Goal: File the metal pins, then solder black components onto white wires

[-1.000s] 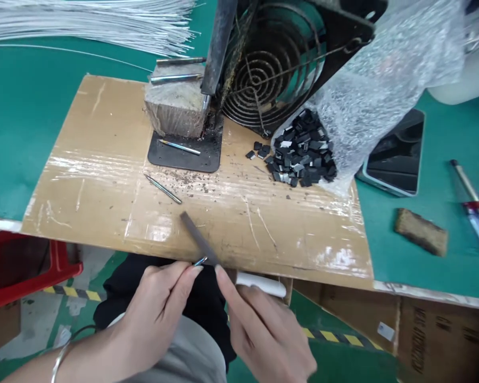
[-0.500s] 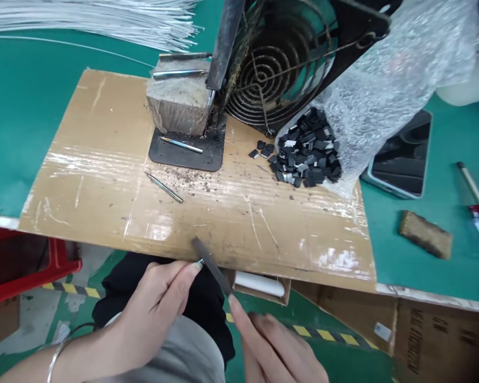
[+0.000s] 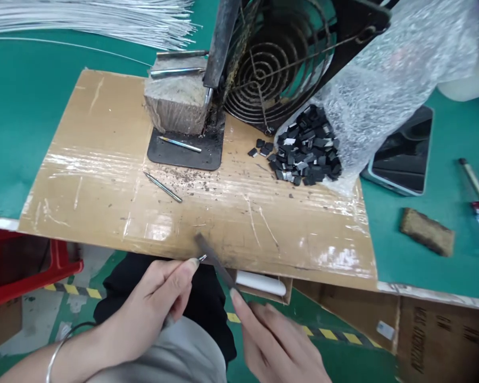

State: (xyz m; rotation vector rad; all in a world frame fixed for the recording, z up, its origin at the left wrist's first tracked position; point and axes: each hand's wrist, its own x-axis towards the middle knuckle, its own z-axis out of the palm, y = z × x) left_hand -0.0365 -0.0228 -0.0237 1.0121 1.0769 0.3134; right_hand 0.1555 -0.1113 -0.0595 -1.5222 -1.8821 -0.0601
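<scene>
My left hand (image 3: 165, 290) is closed in a pinch on a soldering iron tip (image 3: 202, 258); only its short shiny end sticks out past the thumb. In my right hand (image 3: 277, 335) is a dark flat file (image 3: 215, 260), the forefinger stretched along it. The file slants up to the left, its blade right beside the soldering tip; whether they touch I cannot tell. Another soldering iron tip (image 3: 163, 187) lies on the cardboard (image 3: 104, 202), and one more tip (image 3: 179, 144) rests on a black base plate (image 3: 183, 158).
A grey block (image 3: 178, 101) bearing metal rods stands at the back, beside a soldering iron handle (image 3: 221, 48) and a fan (image 3: 263, 80). Small black parts (image 3: 307, 146) spill from bubble wrap (image 3: 387, 90). To the right lie a phone (image 3: 401, 154), a brown sponge (image 3: 427, 231) and a screwdriver (image 3: 477, 183).
The file has shifted slightly up and right beside the soldering tip. My left hand has turned a little, and more of the tip's end shows.
</scene>
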